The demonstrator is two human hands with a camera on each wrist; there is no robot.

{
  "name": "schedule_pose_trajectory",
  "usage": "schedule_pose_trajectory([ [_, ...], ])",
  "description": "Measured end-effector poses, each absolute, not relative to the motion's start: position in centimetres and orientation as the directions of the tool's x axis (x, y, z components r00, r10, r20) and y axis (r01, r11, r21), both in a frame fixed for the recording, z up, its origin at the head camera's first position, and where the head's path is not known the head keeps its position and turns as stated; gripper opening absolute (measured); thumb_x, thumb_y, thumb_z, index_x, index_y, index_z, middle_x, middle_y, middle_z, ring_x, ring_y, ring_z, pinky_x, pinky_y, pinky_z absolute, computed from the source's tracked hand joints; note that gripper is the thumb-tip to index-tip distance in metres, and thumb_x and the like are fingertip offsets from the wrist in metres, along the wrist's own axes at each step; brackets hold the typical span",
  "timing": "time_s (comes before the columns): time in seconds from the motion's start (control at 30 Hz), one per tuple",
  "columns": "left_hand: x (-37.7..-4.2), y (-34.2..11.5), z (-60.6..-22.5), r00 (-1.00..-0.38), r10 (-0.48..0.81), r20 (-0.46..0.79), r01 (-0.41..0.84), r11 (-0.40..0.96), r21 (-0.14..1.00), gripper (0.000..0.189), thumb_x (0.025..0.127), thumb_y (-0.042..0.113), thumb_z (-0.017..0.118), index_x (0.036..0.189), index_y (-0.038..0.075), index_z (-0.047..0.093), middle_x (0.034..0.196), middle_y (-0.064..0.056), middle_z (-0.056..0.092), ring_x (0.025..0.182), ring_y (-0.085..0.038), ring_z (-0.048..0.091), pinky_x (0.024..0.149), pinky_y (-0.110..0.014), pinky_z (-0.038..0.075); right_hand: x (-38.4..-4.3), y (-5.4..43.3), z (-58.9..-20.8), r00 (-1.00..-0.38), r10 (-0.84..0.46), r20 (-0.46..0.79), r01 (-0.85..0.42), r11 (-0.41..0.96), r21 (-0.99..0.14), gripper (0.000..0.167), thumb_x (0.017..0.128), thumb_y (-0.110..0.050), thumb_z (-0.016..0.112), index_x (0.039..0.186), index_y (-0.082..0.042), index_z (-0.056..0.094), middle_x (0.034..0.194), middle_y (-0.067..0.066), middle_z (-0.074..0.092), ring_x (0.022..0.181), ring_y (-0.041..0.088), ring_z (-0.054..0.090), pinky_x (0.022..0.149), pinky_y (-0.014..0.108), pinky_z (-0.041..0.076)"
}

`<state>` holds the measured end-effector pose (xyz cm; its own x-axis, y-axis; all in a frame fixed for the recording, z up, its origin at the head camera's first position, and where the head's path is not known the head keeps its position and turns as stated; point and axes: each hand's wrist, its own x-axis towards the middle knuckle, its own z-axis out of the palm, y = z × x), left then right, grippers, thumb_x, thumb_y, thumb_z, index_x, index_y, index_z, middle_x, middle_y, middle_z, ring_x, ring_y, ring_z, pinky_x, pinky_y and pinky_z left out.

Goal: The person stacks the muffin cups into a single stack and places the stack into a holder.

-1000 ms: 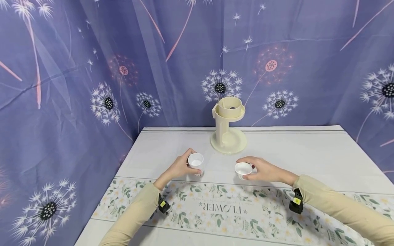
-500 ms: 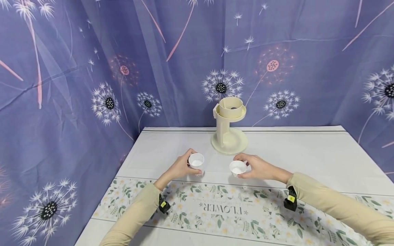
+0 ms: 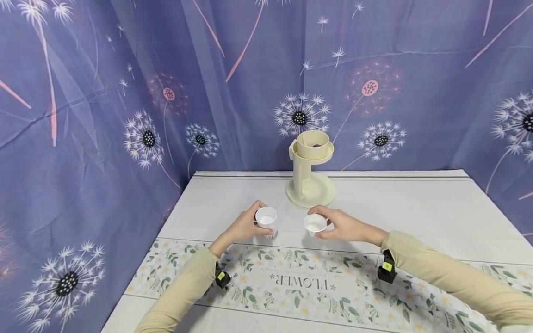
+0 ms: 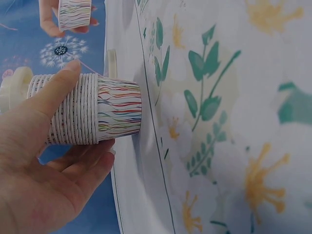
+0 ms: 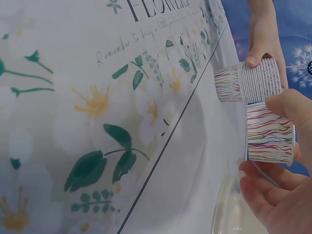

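Note:
My left hand point(image 3: 244, 224) grips a stack of nested paper cups point(image 4: 119, 107) around its side. Wavy coloured lines print the lowest cup, and the rims above form a ribbed column. I cannot tell whether the stack's base touches the table. A little to the right, my right hand point(image 3: 347, 225) holds a single paper cup point(image 5: 270, 134) with the same print, thumb on one side and fingers on the other. Seen from the head, this cup's mouth point(image 3: 315, 223) faces up, and a gap separates it from the stack. Its inside looks plain white.
Behind the hands stands a cream-coloured stand point(image 3: 300, 178) with a round base and a ring-shaped holder on top. The white table point(image 3: 399, 208) carries a flower-printed band point(image 3: 300, 282). A purple dandelion curtain point(image 3: 250, 115) hangs along the back and left.
My right hand has moved left with its paper cup, narrowing the gap to the stack. The left hand and the stack have stayed in place.

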<state>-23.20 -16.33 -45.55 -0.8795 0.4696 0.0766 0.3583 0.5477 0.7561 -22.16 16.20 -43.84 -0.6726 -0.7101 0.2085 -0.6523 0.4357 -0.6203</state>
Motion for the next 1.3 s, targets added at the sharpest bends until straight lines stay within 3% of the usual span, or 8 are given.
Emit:
schedule_pose_trajectory([
  [0.23,-23.3,-16.3,-45.7,-0.881,0.467,0.071,0.355,0.554,0.753,0.06,0.075,0.022,0.085,0.121,0.015,0.047,0.119,-0.01,0.062,0.107,-0.024,0.063,0.085,-0.034,0.054,-22.1,16.0,-43.8,-0.678,-0.713,0.18,-0.638,0.449,-0.625,0.052,0.088,-0.024,0.071,0.133,-0.013,0.047,0.119,0.005,0.064,0.098,0.016,0.063,0.079,0.032,0.055],
  [0.57,-23.3,-16.3,-45.6,-0.885,0.461,0.065,0.346,0.558,0.754,0.06,0.075,0.023,0.085,0.121,0.016,0.047,0.12,-0.01,0.062,0.107,-0.024,0.062,0.086,-0.034,0.054,-22.0,15.7,-43.6,-0.676,-0.718,0.166,-0.627,0.442,-0.641,0.052,0.09,-0.024,0.069,0.134,-0.011,0.045,0.123,0.01,0.06,0.103,0.022,0.062,0.079,0.037,0.056],
  [0.8,-23.3,-16.3,-45.8,-0.883,0.463,0.078,0.354,0.549,0.757,0.06,0.074,0.026,0.085,0.12,0.018,0.047,0.119,-0.008,0.063,0.106,-0.021,0.063,0.085,-0.032,0.054,-22.1,15.1,-43.5,-0.679,-0.71,0.188,-0.628,0.429,-0.649,0.053,0.09,-0.025,0.069,0.134,-0.01,0.046,0.121,0.008,0.061,0.099,0.019,0.061,0.078,0.034,0.057],
  [1.3,-23.2,-16.3,-45.7,-0.884,0.461,0.076,0.351,0.548,0.759,0.061,0.073,0.023,0.086,0.12,0.017,0.047,0.119,-0.008,0.064,0.106,-0.022,0.064,0.085,-0.031,0.054,-22.4,14.0,-43.2,-0.673,-0.697,0.246,-0.66,0.416,-0.626,0.057,0.087,-0.019,0.072,0.137,-0.007,0.047,0.135,0.012,0.055,0.111,0.026,0.059,0.078,0.04,0.057],
])
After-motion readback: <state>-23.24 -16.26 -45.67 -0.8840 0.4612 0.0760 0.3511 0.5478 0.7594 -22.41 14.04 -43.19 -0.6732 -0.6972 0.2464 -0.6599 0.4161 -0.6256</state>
